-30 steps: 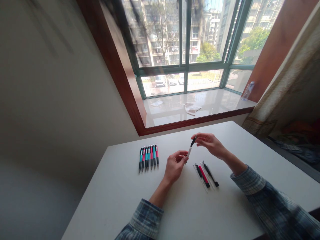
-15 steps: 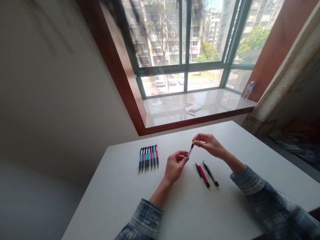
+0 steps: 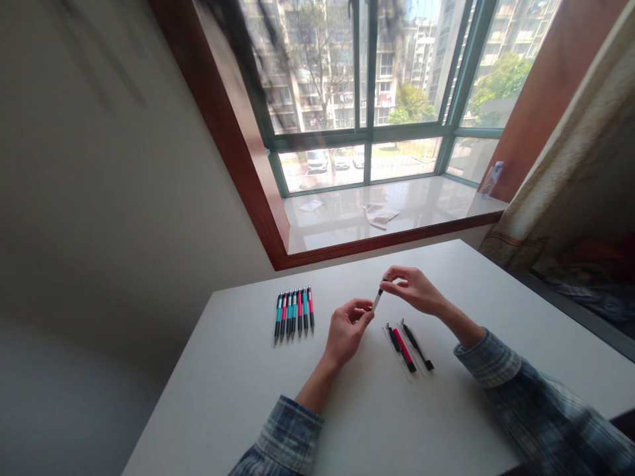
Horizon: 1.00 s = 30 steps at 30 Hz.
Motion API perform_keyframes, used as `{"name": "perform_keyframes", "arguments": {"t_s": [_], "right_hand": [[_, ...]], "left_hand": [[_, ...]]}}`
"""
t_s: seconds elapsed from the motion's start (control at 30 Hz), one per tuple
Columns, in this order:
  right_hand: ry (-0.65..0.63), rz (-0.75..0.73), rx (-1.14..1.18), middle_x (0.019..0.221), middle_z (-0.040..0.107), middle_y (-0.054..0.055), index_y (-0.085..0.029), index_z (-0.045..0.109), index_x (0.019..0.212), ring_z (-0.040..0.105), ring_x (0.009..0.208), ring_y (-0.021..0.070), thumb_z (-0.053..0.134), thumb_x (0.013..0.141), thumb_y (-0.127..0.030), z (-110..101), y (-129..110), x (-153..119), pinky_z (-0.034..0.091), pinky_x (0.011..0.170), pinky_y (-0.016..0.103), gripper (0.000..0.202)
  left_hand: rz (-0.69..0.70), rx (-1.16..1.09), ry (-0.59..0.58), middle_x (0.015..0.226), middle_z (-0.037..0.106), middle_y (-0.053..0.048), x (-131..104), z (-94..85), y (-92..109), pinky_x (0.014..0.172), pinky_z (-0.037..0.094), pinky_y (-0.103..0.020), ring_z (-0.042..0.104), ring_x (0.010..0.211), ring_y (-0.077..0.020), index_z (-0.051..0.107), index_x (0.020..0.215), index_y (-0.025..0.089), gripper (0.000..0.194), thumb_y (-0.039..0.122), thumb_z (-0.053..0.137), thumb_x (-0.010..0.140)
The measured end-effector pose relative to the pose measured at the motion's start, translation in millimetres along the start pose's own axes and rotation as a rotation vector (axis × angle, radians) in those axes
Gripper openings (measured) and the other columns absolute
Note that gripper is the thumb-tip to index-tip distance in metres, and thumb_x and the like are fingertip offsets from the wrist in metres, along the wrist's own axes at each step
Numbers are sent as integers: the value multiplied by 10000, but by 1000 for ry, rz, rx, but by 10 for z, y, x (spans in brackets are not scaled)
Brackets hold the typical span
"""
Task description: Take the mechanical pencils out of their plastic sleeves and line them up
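Observation:
Between my two hands a slim pen part [image 3: 377,300], white below and black at its top, is held tilted above the table. My left hand [image 3: 347,330] is closed, pinching its lower white end between thumb and fingertips. Up at the black end, my right hand [image 3: 409,288] is closed in a pinch, and the fingers hide the tip. Loose pen parts lie below my right hand: a red barrel [image 3: 404,349], black pieces [image 3: 417,345] and thin pale refills [image 3: 397,354]. To the left of my left hand, several pens [image 3: 294,314] in turquoise, pink and black lie in a neat row.
The white table [image 3: 238,390] reaches to the wall under a window sill [image 3: 337,231]. On the sill are a crumpled wrapper [image 3: 380,215] and a clear bottle [image 3: 491,180]. A curtain [image 3: 550,178] hangs at the right.
My right hand has shifted its fingers slightly at the black end of the pen part. My left hand keeps its hold, and the things on the table lie as before.

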State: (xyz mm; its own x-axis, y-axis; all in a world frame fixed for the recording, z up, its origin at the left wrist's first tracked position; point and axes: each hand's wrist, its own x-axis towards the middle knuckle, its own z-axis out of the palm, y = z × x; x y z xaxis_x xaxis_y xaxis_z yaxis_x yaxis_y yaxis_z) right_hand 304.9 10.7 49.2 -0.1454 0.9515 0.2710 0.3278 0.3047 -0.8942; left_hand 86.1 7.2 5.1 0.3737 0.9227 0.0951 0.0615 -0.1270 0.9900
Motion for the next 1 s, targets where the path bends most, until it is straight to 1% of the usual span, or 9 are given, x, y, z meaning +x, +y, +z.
{"name": "perform_keyframes", "arguments": {"t_s": [0.17, 0.3, 0.33, 0.4, 0.5, 0.63, 0.7, 0.83, 1.0], "right_hand": [[-67, -16, 39, 1176, 697, 100, -229, 717, 1114, 648, 1027, 246, 683, 883, -501, 0, -5, 1, 558, 758, 327, 358], [-31, -11, 27, 1011, 708, 87, -192, 722, 941, 670, 944, 237, 722, 853, -504, 14, 24, -2, 555, 738, 324, 324], [-19, -2, 26, 994, 708, 80, -191, 714, 938, 676, 908, 230, 747, 830, -506, 20, 29, -3, 556, 732, 326, 335], [-29, 3, 42, 1078, 707, 85, -203, 705, 1022, 682, 901, 222, 764, 815, -506, 29, 26, -7, 562, 738, 330, 371], [-83, -15, 71, 1181, 687, 99, -217, 712, 1076, 669, 983, 231, 709, 869, -510, 40, 5, -12, 558, 755, 324, 359], [-38, 4, 40, 937, 716, 68, -189, 703, 878, 669, 899, 224, 728, 846, -525, 60, 5, -16, 538, 719, 311, 339], [-23, 6, 34, 966, 720, 67, -193, 696, 898, 666, 893, 219, 744, 831, -520, 64, 10, -16, 534, 712, 309, 338], [-95, -23, 83, 1139, 699, 92, -211, 714, 1033, 648, 1026, 238, 692, 887, -491, 47, 2, -13, 538, 771, 323, 316], [-56, 0, 46, 1018, 715, 79, -196, 727, 946, 658, 940, 233, 737, 854, -474, 26, 0, -11, 525, 739, 321, 293]], "left_hand": [[2, 6, -2, 785, 710, -53, -1, -3, 10, 655, 470, -269, 627, 694, -170, 750, 1012, 157, 294, 375, 735, 816], [8, 15, 0, 763, 697, -48, -6, 1, 5, 635, 459, -261, 617, 680, -165, 748, 1016, 154, 298, 379, 731, 821], [9, 17, 2, 756, 693, -45, -6, 2, 5, 631, 458, -260, 617, 677, -164, 748, 1015, 155, 298, 380, 731, 820], [12, 15, 4, 749, 689, -41, -6, 6, 8, 631, 458, -259, 617, 674, -164, 747, 1011, 158, 298, 383, 732, 816], [7, 11, 8, 750, 690, -39, -6, 8, 19, 636, 461, -260, 619, 673, -164, 746, 1007, 158, 300, 384, 733, 810], [1, 30, 13, 742, 689, -30, -10, 11, 33, 630, 448, -255, 614, 664, -159, 754, 999, 167, 278, 369, 736, 809], [2, 31, 11, 737, 689, -24, -14, 13, 40, 628, 437, -251, 607, 661, -155, 754, 999, 171, 263, 357, 733, 815], [-9, 18, 9, 730, 684, -23, -20, 16, 54, 630, 424, -248, 594, 663, -151, 744, 992, 164, 236, 326, 721, 821], [-10, 28, 7, 729, 676, -21, -22, 7, 49, 627, 415, -247, 581, 660, -146, 741, 1007, 164, 246, 328, 723, 825]]}}
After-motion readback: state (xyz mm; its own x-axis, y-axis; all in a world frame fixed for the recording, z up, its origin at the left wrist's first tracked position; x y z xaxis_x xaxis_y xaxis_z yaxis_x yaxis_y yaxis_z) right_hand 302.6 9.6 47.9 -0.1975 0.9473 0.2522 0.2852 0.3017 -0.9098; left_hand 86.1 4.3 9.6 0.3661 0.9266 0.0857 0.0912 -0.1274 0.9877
